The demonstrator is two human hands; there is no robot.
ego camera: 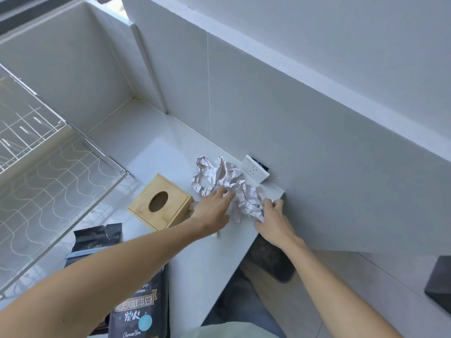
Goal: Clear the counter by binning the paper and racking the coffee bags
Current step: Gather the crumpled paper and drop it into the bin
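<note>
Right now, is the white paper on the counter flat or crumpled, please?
Crumpled: the white paper lies in creased, bunched wads under both hands.

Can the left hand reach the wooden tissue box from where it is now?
Probably yes. The left hand rests on the crumpled paper, right beside the wooden tissue box, and nothing stands between them. It would have to let go of the paper first.

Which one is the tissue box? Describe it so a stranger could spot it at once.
Start at the white counter that runs along the wall, with a wire rack at its left. Just left of the crumpled paper under both hands sits the tissue box. It is the only wooden thing there: a pale cube with an oval hole in its top, unlike the dark coffee bags nearer the person.
</note>
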